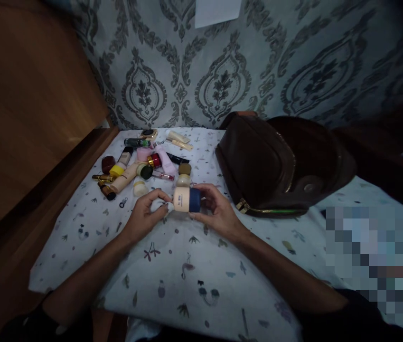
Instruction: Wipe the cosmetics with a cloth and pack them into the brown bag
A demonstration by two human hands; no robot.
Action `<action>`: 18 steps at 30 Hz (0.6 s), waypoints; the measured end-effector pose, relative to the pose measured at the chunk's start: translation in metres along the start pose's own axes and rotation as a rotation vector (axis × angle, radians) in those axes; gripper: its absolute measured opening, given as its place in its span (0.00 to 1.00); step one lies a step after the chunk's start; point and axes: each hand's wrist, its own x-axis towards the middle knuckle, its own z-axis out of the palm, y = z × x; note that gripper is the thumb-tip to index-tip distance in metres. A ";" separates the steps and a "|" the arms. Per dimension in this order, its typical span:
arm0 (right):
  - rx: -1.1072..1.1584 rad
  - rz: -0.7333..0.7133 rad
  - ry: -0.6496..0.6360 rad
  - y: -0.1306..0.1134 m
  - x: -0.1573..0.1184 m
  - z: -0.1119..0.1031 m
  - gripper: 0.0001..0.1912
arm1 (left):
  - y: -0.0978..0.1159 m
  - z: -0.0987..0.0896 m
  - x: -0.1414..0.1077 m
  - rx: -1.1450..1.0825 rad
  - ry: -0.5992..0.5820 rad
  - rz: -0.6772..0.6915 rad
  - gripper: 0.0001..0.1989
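Observation:
A cream-coloured cosmetic jar with a dark blue lid (pixel 188 199) lies sideways between my hands, above the patterned cloth. My right hand (pixel 217 209) grips it by the blue lid end, thumb below and fingers above. Pinched in my left hand (pixel 150 212) is a white cloth (pixel 160 204), its edge against the jar's pale end. Just beyond the jar stands a small jar with a brownish lid (pixel 184 175). A white jar with a cream lid (pixel 139 188) sits close to my left fingers.
Several cosmetics lie at the back left, among them a beige tube (pixel 125 178), a pink bottle (pixel 164 159) and a red jar (pixel 154 160). A brown leather bag (pixel 258 161) stands at the right. Wooden furniture (pixel 37 95) borders the left; a patterned wall (pixel 180 61) rises behind.

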 end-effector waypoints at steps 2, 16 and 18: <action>-0.032 -0.025 -0.016 -0.002 -0.001 0.000 0.29 | 0.002 -0.002 -0.001 -0.015 0.041 -0.039 0.05; -0.319 -0.207 0.437 -0.103 -0.012 -0.097 0.30 | -0.009 0.001 0.005 0.227 0.014 -0.112 0.14; -0.427 -0.191 0.552 -0.112 -0.012 -0.129 0.31 | -0.017 0.000 0.006 0.232 -0.038 -0.115 0.14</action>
